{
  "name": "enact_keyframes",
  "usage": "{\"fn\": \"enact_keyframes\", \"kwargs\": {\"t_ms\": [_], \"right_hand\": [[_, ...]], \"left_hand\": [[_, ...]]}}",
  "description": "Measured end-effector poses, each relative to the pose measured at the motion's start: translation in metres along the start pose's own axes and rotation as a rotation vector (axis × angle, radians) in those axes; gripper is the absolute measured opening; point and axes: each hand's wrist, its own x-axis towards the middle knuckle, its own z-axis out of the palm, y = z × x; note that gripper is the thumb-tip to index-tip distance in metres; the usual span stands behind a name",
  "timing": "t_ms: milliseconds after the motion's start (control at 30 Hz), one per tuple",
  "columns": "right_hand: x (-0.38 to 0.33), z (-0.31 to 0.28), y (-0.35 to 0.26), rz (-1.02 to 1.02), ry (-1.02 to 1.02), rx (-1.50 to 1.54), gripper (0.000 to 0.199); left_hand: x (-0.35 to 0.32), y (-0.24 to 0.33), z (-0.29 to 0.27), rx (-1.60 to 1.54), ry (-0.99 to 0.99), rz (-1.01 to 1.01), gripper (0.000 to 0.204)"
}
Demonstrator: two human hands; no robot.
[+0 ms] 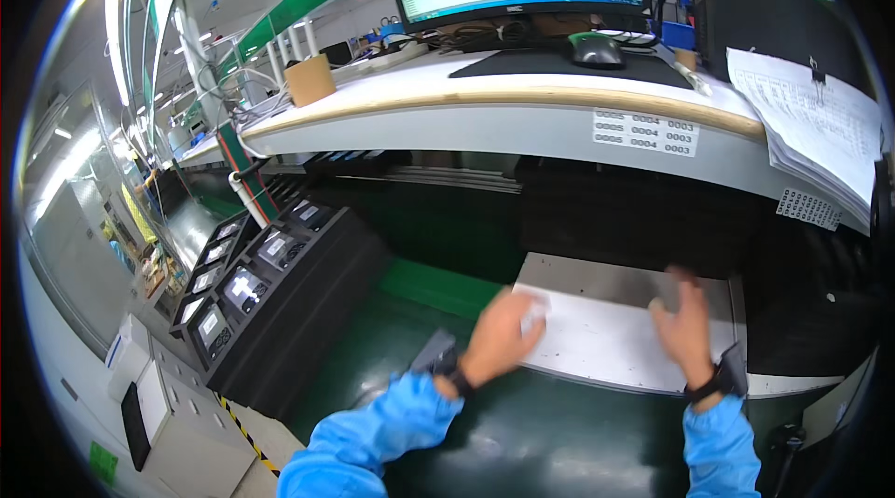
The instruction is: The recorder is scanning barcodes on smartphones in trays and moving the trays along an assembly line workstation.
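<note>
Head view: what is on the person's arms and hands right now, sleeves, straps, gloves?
Both forearms wear bright blue, loose, creased sleeves ending at the wrist. Each wrist carries a dark band, like a black strap: one on the left wrist, one on the right wrist. The left hand and right hand are bare, without gloves, and motion-blurred.

Both hands (597, 330) motion-blurred over panel (606, 335).

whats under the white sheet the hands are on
The flat white sheet lies on a grey metal plate, which shows along its far edge, on the dark green belt. The left hand and right hand rest on the sheet, hiding whatever they cover.
</note>
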Motion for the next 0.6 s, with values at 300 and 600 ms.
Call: {"fn": "enact_keyframes", "kwargs": {"t_ms": [300, 600], "right_hand": [[-0.119, 0.024, -0.131, 0.021, -0.550, 0.470, 0.022], [-0.173, 0.022, -0.135, 0.493, 0.001, 0.404, 0.016]], "left_hand": [[-0.177, 0.121, 0.028, -0.277, -0.278, 0.484, 0.011], [-0.148, 0.104, 0.020, -0.527, -0.228, -0.031, 0.015]]}}
